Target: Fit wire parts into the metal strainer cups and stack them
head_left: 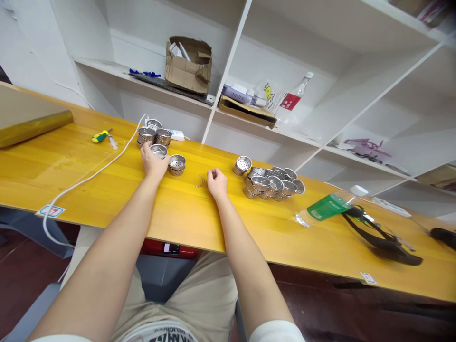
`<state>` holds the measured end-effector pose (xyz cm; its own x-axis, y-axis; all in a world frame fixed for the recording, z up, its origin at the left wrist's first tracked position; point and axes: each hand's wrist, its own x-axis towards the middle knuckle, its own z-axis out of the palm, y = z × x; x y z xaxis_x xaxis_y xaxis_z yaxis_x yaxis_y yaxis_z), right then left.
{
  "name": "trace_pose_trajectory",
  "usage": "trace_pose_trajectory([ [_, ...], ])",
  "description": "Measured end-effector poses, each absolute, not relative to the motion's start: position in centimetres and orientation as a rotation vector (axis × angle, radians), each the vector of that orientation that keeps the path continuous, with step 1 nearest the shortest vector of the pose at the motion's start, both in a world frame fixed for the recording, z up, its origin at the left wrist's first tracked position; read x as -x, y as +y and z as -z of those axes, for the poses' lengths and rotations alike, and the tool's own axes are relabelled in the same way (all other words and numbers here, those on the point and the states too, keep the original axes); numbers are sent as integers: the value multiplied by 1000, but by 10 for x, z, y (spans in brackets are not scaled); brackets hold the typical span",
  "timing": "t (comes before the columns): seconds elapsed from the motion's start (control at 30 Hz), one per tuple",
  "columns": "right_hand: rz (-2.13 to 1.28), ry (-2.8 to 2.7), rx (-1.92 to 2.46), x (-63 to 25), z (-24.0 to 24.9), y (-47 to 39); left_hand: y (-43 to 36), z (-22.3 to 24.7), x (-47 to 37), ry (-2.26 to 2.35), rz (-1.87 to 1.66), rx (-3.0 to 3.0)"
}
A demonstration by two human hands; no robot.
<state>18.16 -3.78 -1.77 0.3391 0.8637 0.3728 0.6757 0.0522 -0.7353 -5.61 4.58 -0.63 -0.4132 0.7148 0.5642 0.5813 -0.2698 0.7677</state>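
My left hand (155, 164) is closed around a small perforated metal cup (159, 151) at the near side of the left group. Stacked metal cups (163, 136) stand just beyond it, and another short stack (177, 164) is to its right. My right hand (217, 183) rests over the table with its fingers pinched together; whatever they hold, if anything, is too small to name. Thin curved wire pieces (201, 181) lie on the wood between my hands. To the right of my right hand are a stack (242, 165) and a larger cluster of metal cups (274, 183).
A white cable (96, 171) crosses the yellow table (192, 216) at left, near a green-yellow screwdriver (100, 136). A green-labelled bottle (329, 206) lies at right beside a black strap (381, 240). White shelves behind hold a cardboard box (188, 71) and an upright bottle (294, 97).
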Motion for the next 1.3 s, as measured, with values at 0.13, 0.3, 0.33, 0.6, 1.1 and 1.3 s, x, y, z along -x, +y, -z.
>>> trace_pose_trajectory([
  [0.13, -273, -1388, 1712, -183, 15, -39, 46, 8, 61, 1911, -1639, -1592],
  [0.3, -311, -1396, 1724, -183, 14, -40, 45, 7, 74, 2006, -1430, -1489],
  [0.33, -311, -1402, 1726, -183, 14, -40, 46, 7, 76, 2018, -1403, -1505],
  [0.6, -224, -1562, 1836, -183, 17, -37, 41, 13, 77, 2095, -1218, -1745],
  [1.1, -324, -1657, 2117, -175, 2, -44, 21, 14, 23, 1512, -1165, -2459],
  [1.3, -305, -1672, 2201, -176, 0, -45, 21, 18, 23, 1452, -1169, -2436],
])
